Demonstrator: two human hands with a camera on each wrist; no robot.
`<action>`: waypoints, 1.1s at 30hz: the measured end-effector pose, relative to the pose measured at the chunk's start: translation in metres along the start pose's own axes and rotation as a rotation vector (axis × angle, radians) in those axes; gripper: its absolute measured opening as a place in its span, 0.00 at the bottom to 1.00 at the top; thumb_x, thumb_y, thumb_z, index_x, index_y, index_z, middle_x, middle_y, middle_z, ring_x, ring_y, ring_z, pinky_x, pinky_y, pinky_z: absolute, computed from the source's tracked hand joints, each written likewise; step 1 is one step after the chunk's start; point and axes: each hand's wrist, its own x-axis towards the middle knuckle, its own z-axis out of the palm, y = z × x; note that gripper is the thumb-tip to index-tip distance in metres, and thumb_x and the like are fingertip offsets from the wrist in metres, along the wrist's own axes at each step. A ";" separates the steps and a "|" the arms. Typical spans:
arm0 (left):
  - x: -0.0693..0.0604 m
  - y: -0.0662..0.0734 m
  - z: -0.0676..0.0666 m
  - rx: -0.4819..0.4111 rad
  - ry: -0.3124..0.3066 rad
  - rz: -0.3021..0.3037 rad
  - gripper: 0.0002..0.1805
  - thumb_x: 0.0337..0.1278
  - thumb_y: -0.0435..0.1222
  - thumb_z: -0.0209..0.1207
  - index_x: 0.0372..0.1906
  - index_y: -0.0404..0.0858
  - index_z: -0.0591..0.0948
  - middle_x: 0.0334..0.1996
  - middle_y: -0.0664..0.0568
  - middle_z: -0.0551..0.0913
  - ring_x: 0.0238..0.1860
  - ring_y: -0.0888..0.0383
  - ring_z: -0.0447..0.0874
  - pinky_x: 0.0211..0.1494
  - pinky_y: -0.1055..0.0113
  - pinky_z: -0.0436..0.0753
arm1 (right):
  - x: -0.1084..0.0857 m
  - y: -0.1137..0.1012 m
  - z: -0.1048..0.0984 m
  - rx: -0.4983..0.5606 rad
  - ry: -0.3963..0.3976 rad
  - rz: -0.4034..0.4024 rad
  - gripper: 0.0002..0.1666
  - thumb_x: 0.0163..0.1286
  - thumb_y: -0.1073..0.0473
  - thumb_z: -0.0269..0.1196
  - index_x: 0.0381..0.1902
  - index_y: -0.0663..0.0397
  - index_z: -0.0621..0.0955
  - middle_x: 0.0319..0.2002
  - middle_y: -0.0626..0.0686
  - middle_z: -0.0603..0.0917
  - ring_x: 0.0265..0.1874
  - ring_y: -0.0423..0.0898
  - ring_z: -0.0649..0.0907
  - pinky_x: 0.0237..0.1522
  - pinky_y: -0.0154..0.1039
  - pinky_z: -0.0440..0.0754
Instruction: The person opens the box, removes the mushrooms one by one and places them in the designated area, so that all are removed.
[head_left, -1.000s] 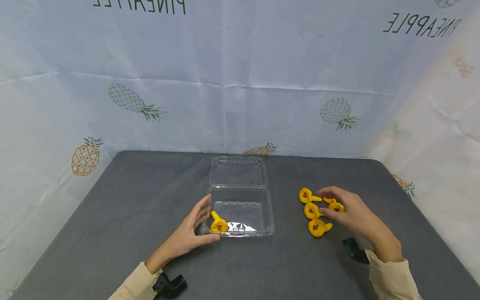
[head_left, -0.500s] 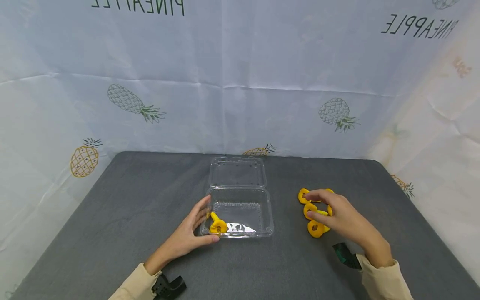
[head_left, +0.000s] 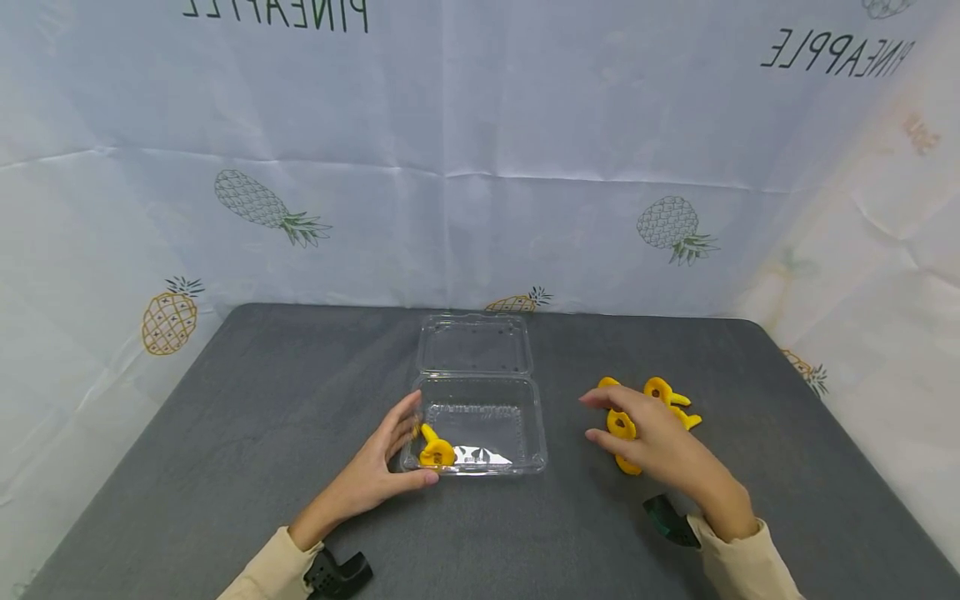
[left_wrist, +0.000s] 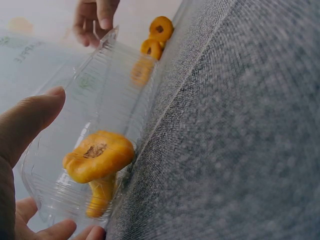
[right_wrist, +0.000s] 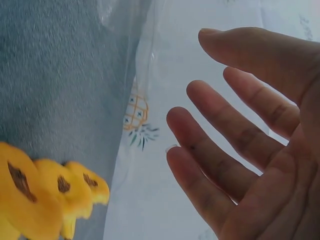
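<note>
A clear plastic clamshell box [head_left: 532, 417] stands with its lid [head_left: 475, 346] folded back away from me. Inside, by its near left corner, lies one yellow mushroom [head_left: 437, 453], its cap and stem plain in the left wrist view. My left hand [head_left: 367, 479] holds the box at that corner, thumb along the front wall, fingers at the left side. Over a group of several yellow mushrooms [head_left: 657, 389] on the right hovers my right hand [head_left: 660, 442], hiding part of them. Its thumb and fingers are spread apart, and the right wrist view shows nothing in it.
A dark grey table [head_left: 315, 367] carries everything. Behind it hangs a pale cloth [head_left: 480, 233] with pineapple prints. Each wrist bears a dark camera mount, such as the left one [head_left: 337, 575].
My right hand has moved left across the mushroom group, uncovering those at the right and covering some at the left. My left hand and the box have stayed put.
</note>
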 end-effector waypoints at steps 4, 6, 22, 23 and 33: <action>0.000 0.000 0.001 -0.006 0.000 0.009 0.56 0.54 0.38 0.71 0.80 0.43 0.46 0.80 0.41 0.47 0.77 0.36 0.54 0.67 0.89 0.60 | 0.003 -0.004 0.008 0.030 -0.008 -0.039 0.22 0.61 0.63 0.71 0.53 0.55 0.81 0.50 0.49 0.85 0.51 0.51 0.84 0.52 0.51 0.84; 0.000 0.000 0.001 -0.007 -0.003 0.005 0.56 0.54 0.38 0.71 0.80 0.44 0.46 0.80 0.41 0.47 0.77 0.37 0.54 0.67 0.89 0.60 | 0.004 -0.007 0.013 0.044 -0.009 -0.070 0.21 0.61 0.63 0.71 0.53 0.55 0.81 0.50 0.50 0.85 0.50 0.51 0.85 0.52 0.51 0.85; -0.001 -0.001 -0.001 0.013 0.001 -0.017 0.56 0.55 0.38 0.71 0.80 0.44 0.45 0.80 0.41 0.47 0.77 0.37 0.54 0.69 0.86 0.62 | 0.026 -0.030 0.040 0.007 -0.112 -0.169 0.21 0.65 0.60 0.69 0.55 0.54 0.80 0.51 0.48 0.85 0.53 0.46 0.84 0.55 0.48 0.84; -0.001 -0.001 -0.001 0.016 0.001 -0.018 0.56 0.55 0.38 0.70 0.80 0.44 0.45 0.80 0.41 0.47 0.77 0.37 0.54 0.71 0.84 0.63 | 0.027 -0.032 0.042 0.008 -0.122 -0.173 0.21 0.65 0.60 0.69 0.55 0.54 0.80 0.51 0.48 0.85 0.53 0.46 0.83 0.55 0.48 0.84; 0.001 -0.004 0.000 0.038 0.003 0.003 0.56 0.55 0.37 0.70 0.80 0.42 0.45 0.79 0.38 0.48 0.76 0.34 0.55 0.74 0.41 0.60 | 0.043 -0.043 0.055 -0.049 -0.195 -0.244 0.20 0.65 0.59 0.69 0.55 0.51 0.81 0.53 0.45 0.83 0.55 0.44 0.82 0.56 0.45 0.83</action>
